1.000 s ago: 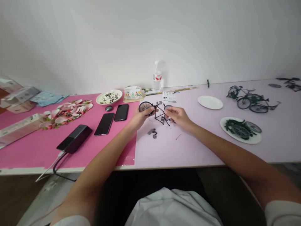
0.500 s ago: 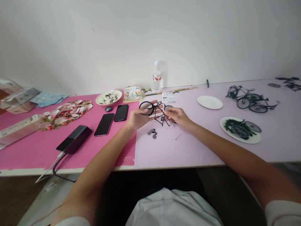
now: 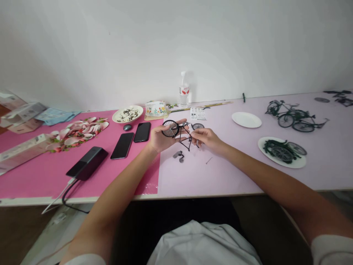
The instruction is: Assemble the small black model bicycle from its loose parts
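A black model bicycle [image 3: 185, 140] is held up over the pale lilac part of the table, its spoked front wheel [image 3: 170, 129] at the left. My left hand [image 3: 159, 140] is closed on that wheel end, with fingers behind the frame. The thumb and fingertips of my right hand [image 3: 207, 138] pinch the frame's right end; whether a small part sits between them is hidden. Just behind my right fingers is another spoked wheel [image 3: 198, 126]. Below the model lie small dark parts [image 3: 178, 156] and a thin pin [image 3: 209, 160].
To the right are a white plate [image 3: 246, 120], another plate [image 3: 302, 162] with dark green parts, and assembled model bicycles [image 3: 296, 117]. A printed sheet [image 3: 198, 113] and bottle [image 3: 184, 92] stand behind. Two phones [image 3: 122, 146] and a black power bank [image 3: 87, 163] lie left.
The model bicycle has tilted slightly in my hands, its lower frame swinging down and left. My right fingers have shifted a little along the frame's right end.
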A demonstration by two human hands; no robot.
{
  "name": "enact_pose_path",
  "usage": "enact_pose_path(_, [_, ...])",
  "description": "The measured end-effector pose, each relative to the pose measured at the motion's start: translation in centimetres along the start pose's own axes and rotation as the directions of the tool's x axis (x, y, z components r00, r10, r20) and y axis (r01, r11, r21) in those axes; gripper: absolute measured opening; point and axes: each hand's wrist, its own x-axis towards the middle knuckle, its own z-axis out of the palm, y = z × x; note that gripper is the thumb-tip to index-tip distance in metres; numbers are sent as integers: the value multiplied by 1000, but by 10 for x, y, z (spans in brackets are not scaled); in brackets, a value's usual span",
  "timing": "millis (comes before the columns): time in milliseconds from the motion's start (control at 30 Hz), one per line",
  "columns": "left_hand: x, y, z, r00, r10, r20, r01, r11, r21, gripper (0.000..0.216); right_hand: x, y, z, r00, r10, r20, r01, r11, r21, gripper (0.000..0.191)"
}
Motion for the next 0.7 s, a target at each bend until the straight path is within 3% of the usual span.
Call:
enact_pose_path(567, [3, -4, -2, 999, 14, -45, -11, 998, 59, 58, 0, 6, 1, 999, 3, 46, -2, 1000, -25, 41])
enact_pose_path(700, [3, -3, 1, 998, 17, -58, -14, 998, 61, 64, -1, 4, 2, 999, 5, 49, -3, 1000, -26, 42])
